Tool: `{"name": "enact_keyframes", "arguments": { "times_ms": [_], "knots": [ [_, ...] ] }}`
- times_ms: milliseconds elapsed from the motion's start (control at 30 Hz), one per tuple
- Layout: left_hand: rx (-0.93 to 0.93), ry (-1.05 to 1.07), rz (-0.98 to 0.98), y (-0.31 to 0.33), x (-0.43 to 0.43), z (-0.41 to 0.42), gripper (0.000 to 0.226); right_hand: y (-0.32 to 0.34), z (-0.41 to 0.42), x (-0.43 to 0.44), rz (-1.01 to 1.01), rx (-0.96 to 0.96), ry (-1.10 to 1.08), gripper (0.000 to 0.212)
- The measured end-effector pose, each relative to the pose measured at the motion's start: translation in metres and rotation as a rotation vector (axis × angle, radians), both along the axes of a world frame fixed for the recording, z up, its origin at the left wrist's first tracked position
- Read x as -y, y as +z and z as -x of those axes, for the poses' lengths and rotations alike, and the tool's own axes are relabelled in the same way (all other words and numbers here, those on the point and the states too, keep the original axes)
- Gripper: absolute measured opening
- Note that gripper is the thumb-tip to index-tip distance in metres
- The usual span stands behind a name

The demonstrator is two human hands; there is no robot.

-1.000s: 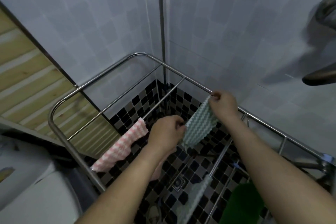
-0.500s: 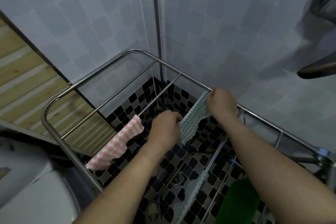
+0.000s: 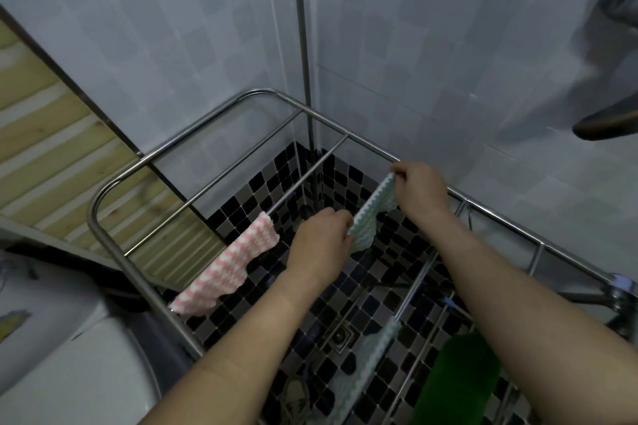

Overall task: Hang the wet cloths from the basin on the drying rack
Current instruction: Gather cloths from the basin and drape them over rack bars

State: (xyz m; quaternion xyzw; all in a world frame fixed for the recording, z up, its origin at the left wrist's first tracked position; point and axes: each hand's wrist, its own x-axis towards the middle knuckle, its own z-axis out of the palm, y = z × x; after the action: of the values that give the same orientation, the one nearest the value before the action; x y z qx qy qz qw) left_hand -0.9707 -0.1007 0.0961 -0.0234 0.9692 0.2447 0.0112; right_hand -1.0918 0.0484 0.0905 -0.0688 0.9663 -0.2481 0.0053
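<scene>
A steel drying rack stands in the tiled corner. A pale green wavy cloth is stretched over one of its middle bars. My right hand pinches its far corner near the rack's rear rail, and my left hand grips its near end. A pink-and-white striped cloth hangs on a bar to the left. Another pale green cloth hangs on a lower right bar. The basin is out of sight.
A white appliance sits at the lower left, a wooden slatted panel behind it. A green object lies at the lower right. Dark mosaic floor with a drain lies under the rack. A vertical pipe runs up the corner.
Both hands have stayed on the green cloth and shifted slightly along the bar, spreading it a little. The camera view has tilted a bit.
</scene>
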Motion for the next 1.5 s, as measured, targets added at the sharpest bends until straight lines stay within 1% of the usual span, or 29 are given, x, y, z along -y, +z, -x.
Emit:
{"name": "enact_keyframes", "arguments": {
  "times_ms": [100,167,234,300,400,534,667,767,834,867,968,1034,1101,1134,1234,1368,1435,1501],
  "knots": [
    [-0.020,-0.018,-0.005,0.000,0.003,0.002,0.020,0.004,-0.003,-0.008,-0.047,0.022,0.046,0.045],
    [-0.014,0.000,-0.013,-0.001,0.008,-0.006,0.020,0.007,-0.012,-0.010,-0.053,0.029,0.073,0.044],
    [-0.017,0.017,-0.010,-0.003,0.009,-0.011,0.020,0.008,-0.023,-0.007,-0.031,0.041,0.150,0.040],
    [-0.030,0.021,-0.005,-0.005,0.007,-0.012,0.019,0.007,-0.034,-0.001,-0.052,0.073,0.209,0.038],
    [-0.052,0.021,0.014,-0.006,0.002,-0.012,0.018,0.007,-0.043,0.005,-0.084,0.092,0.165,0.043],
    [-0.028,0.048,-0.031,-0.003,0.004,-0.019,0.021,0.013,-0.050,0.011,-0.127,0.134,0.149,0.049],
    [-0.080,0.090,-0.104,0.009,0.014,-0.046,0.018,0.027,-0.061,0.010,-0.069,0.155,0.130,0.054],
    [-0.081,0.127,-0.074,0.015,0.028,-0.082,0.017,0.034,-0.080,0.011,0.007,0.124,0.128,0.040],
    [-0.069,0.156,-0.026,0.013,0.036,-0.107,0.020,0.036,-0.097,0.014,0.057,0.130,0.180,0.034],
    [-0.060,0.199,-0.010,0.016,0.041,-0.128,0.022,0.039,-0.112,0.020,0.080,0.154,0.240,0.033],
    [-0.052,0.250,0.030,0.009,0.046,-0.147,0.024,0.036,-0.132,0.030,0.130,0.221,0.334,0.036],
    [-0.062,0.303,0.065,0.009,0.047,-0.165,0.021,0.032,-0.150,0.042,0.081,0.218,0.470,0.038],
    [-0.045,0.271,0.073,0.006,0.045,-0.161,0.018,0.025,-0.150,0.044,-0.008,0.179,0.495,0.037],
    [-0.023,0.292,0.074,0.007,0.046,-0.174,0.017,0.021,-0.159,0.050,-0.051,0.164,0.533,0.036],
    [0.031,0.246,0.085,0.006,0.048,-0.179,0.020,0.014,-0.165,0.053,-0.114,0.136,0.511,0.032],
    [0.117,0.220,0.094,0.012,0.052,-0.184,0.032,0.018,-0.171,0.062,-0.175,0.121,0.501,0.028],
    [0.088,0.235,0.026,0.017,0.050,-0.189,0.035,0.025,-0.175,0.064,-0.201,0.111,0.476,0.033],
    [0.037,0.315,-0.079,0.025,0.051,-0.206,0.037,0.032,-0.181,0.068,-0.176,0.082,0.473,0.037]
  ]
}}
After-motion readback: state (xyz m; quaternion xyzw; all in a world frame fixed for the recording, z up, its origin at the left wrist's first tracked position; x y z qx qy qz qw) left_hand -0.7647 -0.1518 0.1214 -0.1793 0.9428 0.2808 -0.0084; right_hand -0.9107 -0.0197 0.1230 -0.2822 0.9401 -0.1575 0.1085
